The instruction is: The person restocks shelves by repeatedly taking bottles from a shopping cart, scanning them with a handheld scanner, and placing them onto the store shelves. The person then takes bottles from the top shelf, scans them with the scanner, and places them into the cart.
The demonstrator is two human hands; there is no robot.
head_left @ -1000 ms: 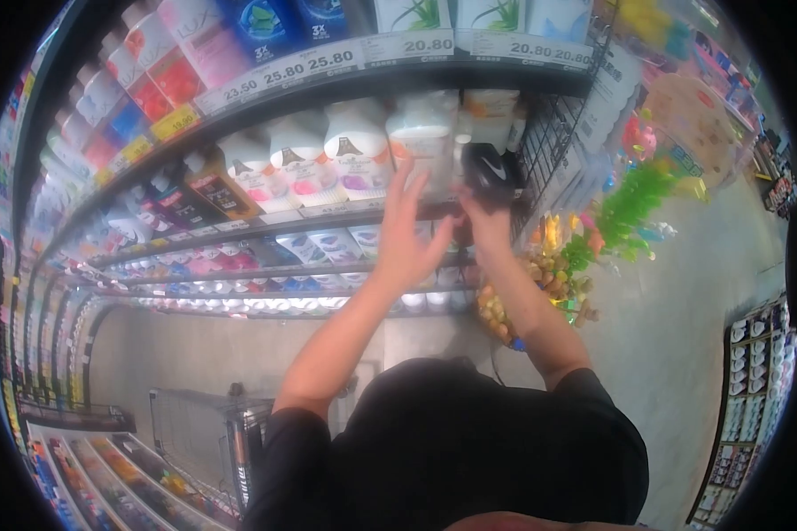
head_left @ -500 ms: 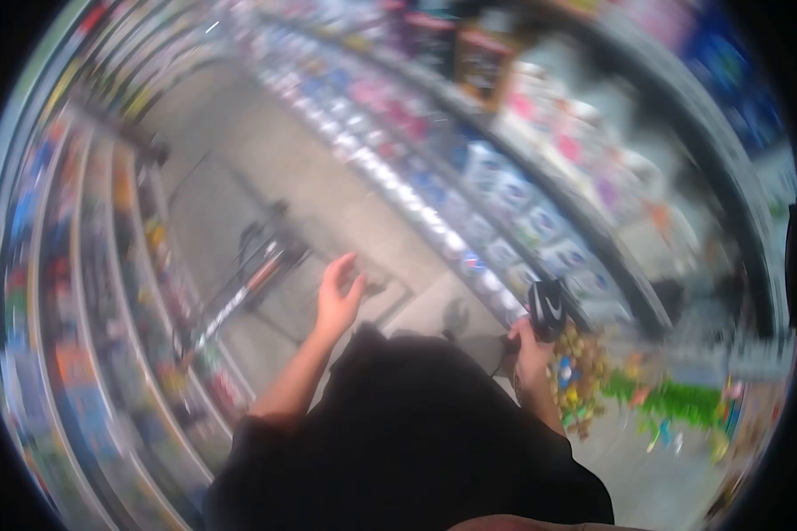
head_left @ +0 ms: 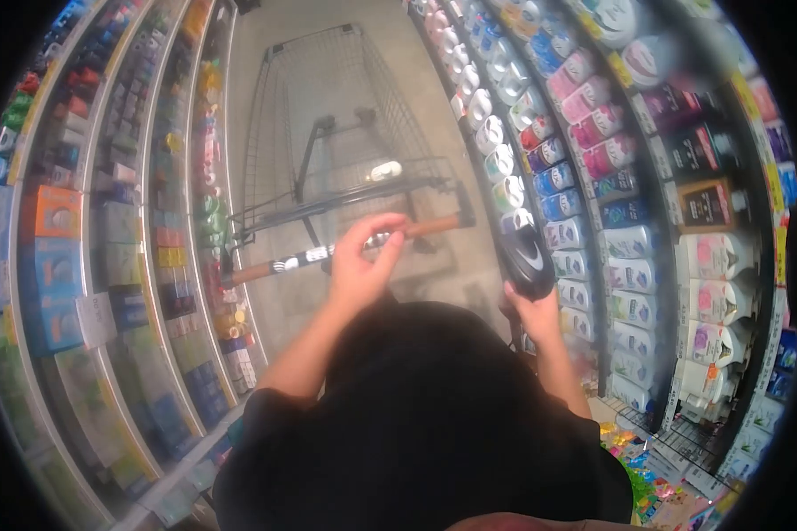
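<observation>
left hand [head_left: 359,267]: grip open by cart handle [head_left: 305,257], contact unclear | right hand [head_left: 537,311]: gripping black object [head_left: 527,261]

A black short-sleeved top [head_left: 416,425] covers the torso behind both bare hands; its left sleeve [head_left: 261,429] ends well behind the left hand [head_left: 360,265], its right sleeve [head_left: 584,451] behind the right hand [head_left: 534,310].

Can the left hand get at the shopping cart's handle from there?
Likely yes: the left hand appears empty and overlaps the cart handle in this view, with nothing visible blocking it. Whether they actually touch, I can't tell.
</observation>
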